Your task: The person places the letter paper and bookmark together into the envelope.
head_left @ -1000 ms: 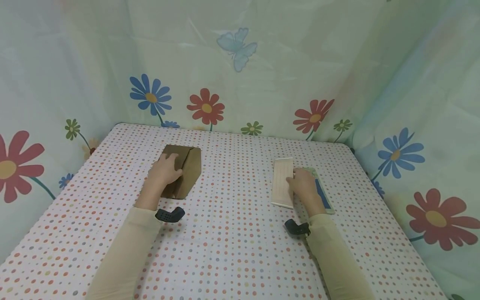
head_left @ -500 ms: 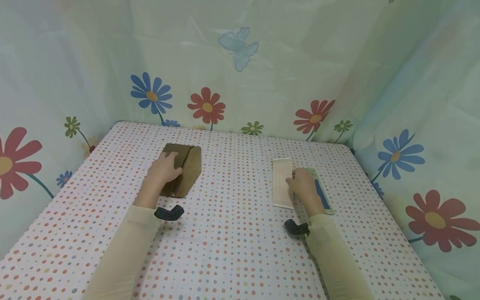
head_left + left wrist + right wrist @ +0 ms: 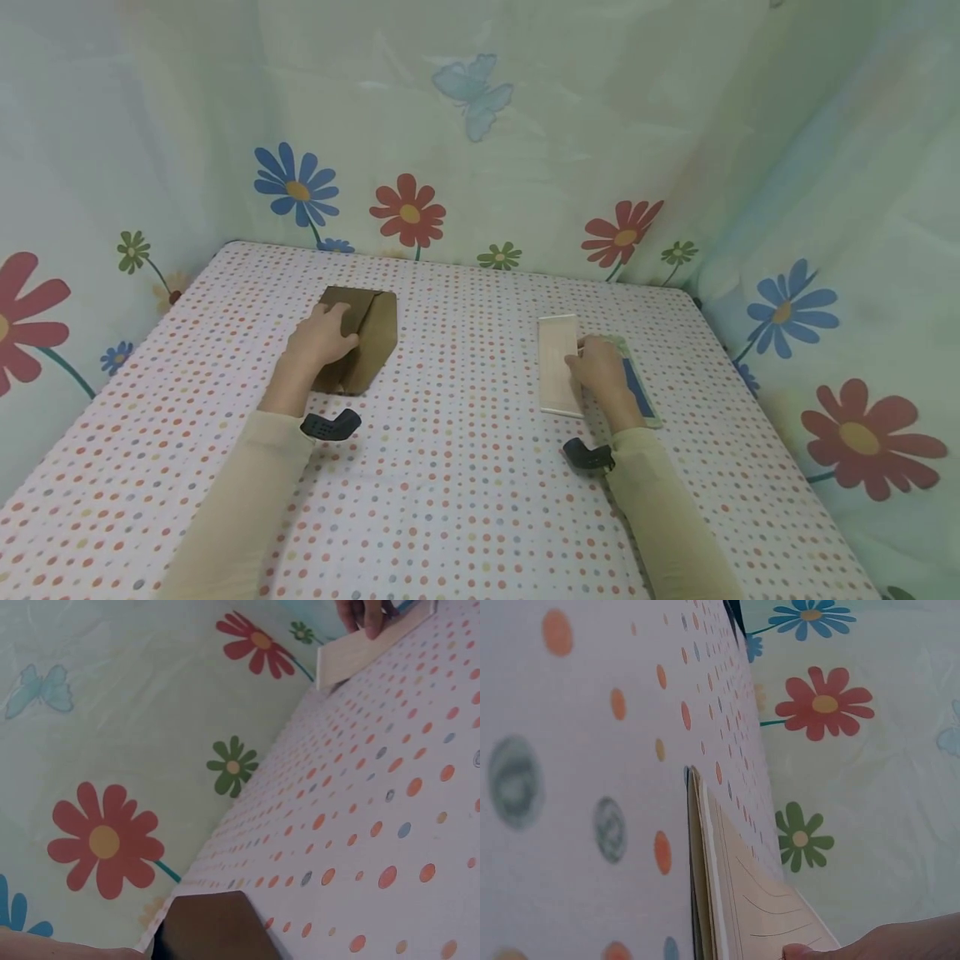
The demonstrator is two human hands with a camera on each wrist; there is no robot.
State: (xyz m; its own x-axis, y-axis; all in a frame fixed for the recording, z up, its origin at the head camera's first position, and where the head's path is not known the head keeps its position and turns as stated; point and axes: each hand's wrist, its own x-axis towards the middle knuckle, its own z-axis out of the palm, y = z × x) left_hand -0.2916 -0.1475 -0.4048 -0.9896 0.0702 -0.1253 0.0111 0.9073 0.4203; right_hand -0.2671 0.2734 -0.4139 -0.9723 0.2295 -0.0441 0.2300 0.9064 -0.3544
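My left hand (image 3: 317,340) rests on a brown folded case (image 3: 378,340) at the left of the table, fingers spread over its left part and thumb near the slanting fold. In the left wrist view the brown case (image 3: 220,922) shows its angled end. On the right, my right hand (image 3: 602,372) holds a small notebook (image 3: 558,367). Pale pages stand raised to the left of the hand, and a green-and-blue cover (image 3: 637,390) shows beneath it. Lined pages (image 3: 754,900) appear in the right wrist view, with the thumb on them; the other fingers are hidden there.
A white cloth with coloured dots covers the table (image 3: 450,433). Flower-printed curtains (image 3: 540,125) hang behind and at both sides. Black wrist mounts (image 3: 332,425) sit at both cuffs.
The whole head view shifts slightly left. Both hands keep their places on the case and the notebook.
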